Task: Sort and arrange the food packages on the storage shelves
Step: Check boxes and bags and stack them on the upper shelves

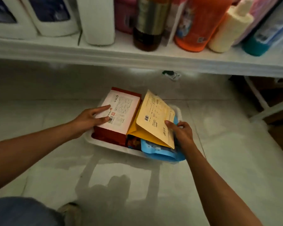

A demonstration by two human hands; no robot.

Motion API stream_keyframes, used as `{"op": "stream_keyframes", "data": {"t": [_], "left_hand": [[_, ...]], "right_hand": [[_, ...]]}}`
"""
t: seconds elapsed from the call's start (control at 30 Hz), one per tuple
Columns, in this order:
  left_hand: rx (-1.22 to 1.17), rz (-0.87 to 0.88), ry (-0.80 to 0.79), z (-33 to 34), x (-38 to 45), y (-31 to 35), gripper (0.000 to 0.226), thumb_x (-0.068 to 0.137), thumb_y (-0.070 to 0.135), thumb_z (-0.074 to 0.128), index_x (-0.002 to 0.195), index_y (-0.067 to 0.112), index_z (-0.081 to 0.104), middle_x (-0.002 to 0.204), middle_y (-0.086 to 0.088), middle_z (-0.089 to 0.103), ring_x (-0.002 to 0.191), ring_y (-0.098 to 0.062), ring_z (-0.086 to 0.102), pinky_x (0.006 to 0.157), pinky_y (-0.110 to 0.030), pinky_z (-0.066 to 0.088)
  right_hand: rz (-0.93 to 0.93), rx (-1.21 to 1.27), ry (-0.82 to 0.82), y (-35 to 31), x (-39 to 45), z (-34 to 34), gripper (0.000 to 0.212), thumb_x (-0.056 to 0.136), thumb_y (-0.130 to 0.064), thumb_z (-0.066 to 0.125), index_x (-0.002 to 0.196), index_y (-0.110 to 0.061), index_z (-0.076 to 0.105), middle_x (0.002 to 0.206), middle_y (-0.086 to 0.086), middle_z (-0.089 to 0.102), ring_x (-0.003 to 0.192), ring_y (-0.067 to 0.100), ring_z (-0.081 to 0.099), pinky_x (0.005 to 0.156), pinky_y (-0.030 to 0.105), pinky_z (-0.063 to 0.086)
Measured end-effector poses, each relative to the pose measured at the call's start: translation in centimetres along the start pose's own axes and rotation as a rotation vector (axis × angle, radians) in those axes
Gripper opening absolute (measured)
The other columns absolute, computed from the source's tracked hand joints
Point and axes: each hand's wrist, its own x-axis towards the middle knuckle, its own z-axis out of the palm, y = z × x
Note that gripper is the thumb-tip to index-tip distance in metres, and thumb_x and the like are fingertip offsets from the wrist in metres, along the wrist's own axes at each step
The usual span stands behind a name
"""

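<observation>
In white tray (95,141): boxed, bagged packages (121,111).

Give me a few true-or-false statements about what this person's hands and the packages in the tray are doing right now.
1. The left hand lies with straight fingers on the red box. True.
2. The right hand holds the blue packet. False: its thumb and fingers pinch the yellow pouch; the blue packet lies under that pouch.
3. The white tray stands on the floor below the shelf. True.
4. The yellow pouch lies flat in the tray. False: it is tilted, leaning towards the red box.
5. The shelf above holds only boxes. False: bottles stand there, among them an orange bottle.
</observation>
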Motion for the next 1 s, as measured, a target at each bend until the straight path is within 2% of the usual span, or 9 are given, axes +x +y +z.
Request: {"op": "stream_keyframes", "data": {"t": [0.13,0.27,0.47,0.57,0.67,0.73,0.8,0.87,1.0], "left_hand": [[0.003,0.019,0.03,-2.0,1.9,-0.9,0.052,0.091,0.015,0.068,0.134,0.038,0.052,0.142,0.006,0.046,0.1,0.0,0.058,0.066,-0.01,0.054],[0.09,0.055,0.086,-3.4,3.5,-1.9,0.052,0.096,0.023,0.061,0.144,0.036,0.045,0.141,0.007,0.042,0.105,-0.003,0.055,0.066,-0.009,0.053],[0.36,0.138,0.16,-3.3,4.1,-3.3,0.05,0.1,0.035,0.054,0.148,0.037,0.039,0.156,-0.005,0.034,0.139,-0.025,0.04,0.112,-0.038,0.039],[0.725,0.141,0.372,-1.7,3.4,-2.6,0.05,0.101,0.044,0.045,0.15,0.034,0.039,0.161,-0.004,0.026,0.149,-0.029,0.021,0.12,-0.054,0.018],[0.913,0.298,0.466,1.7,1.0,-1.5,0.047,0.105,0.034,0.038,0.151,0.026,0.038,0.161,-0.005,0.028,0.15,-0.029,0.018,0.12,-0.057,0.015],[0.905,0.494,0.422,3.7,-1.1,-2.1,0.045,0.104,0.027,0.041,0.148,0.018,0.042,0.155,-0.009,0.038,0.147,-0.029,0.026,0.118,-0.056,0.024],[0.91,0.619,0.338,5.1,-3.0,-3.9,0.046,0.1,0.023,0.047,0.145,0.013,0.043,0.144,-0.011,0.049,0.137,-0.027,0.04,0.112,-0.053,0.037],[0.917,0.642,0.275,6.0,-4.8,-6.2,0.061,0.093,0.016,0.062,0.148,0.01,0.036,0.138,-0.014,0.052,0.129,-0.027,0.048,0.108,-0.049,0.043],[0.977,0.604,0.203,5.9,-6.2,-9.6,0.084,0.08,0.005,0.076,0.15,0.002,0.03,0.137,-0.021,0.053,0.123,-0.032,0.051,0.104,-0.04,0.039]], "right_hand": [[-0.042,-0.016,-0.016,-0.7,2.4,3.5,0.059,0.078,-0.031,0.087,0.121,-0.014,0.051,0.104,0.008,0.07,0.087,0.02,0.072,0.064,0.03,0.059],[-0.099,-0.041,-0.008,-0.1,4.3,4.8,0.059,0.07,-0.041,0.09,0.112,-0.015,0.058,0.108,0.008,0.073,0.093,0.022,0.073,0.082,0.043,0.062],[-0.145,-0.106,-0.021,0.7,3.3,4.5,0.066,0.075,-0.055,0.082,0.12,-0.014,0.058,0.109,0.006,0.071,0.095,0.02,0.07,0.078,0.037,0.06],[-0.181,-0.111,-0.017,0.9,1.7,3.9,0.053,0.085,-0.054,0.072,0.12,-0.018,0.056,0.104,-0.001,0.067,0.087,0.011,0.065,0.062,0.024,0.052],[-0.216,-0.066,0.043,1.6,-0.2,3.1,0.037,0.094,-0.046,0.065,0.122,-0.022,0.058,0.123,0.001,0.063,0.095,0.012,0.06,0.061,0.018,0.043],[-0.39,-0.185,0.118,2.9,-1.7,2.5,0.038,0.096,-0.039,0.065,0.129,-0.023,0.054,0.134,-0.003,0.055,0.107,0.012,0.056,0.067,0.014,0.046],[-0.723,-0.391,0.174,4.6,-3.2,2.1,0.033,0.098,-0.032,0.061,0.128,-0.021,0.052,0.135,-0.001,0.052,0.119,0.014,0.053,0.088,0.022,0.053],[-1.007,-0.586,0.138,6.8,-4.9,2.5,0.035,0.093,-0.028,0.059,0.125,-0.016,0.054,0.132,0.006,0.055,0.124,0.019,0.051,0.103,0.031,0.046],[-1.202,-0.723,0.018,10.8,-7.2,4.8,0.037,0.082,-0.016,0.07,0.117,-0.013,0.061,0.12,0.008,0.061,0.114,0.021,0.054,0.098,0.034,0.048]]}}
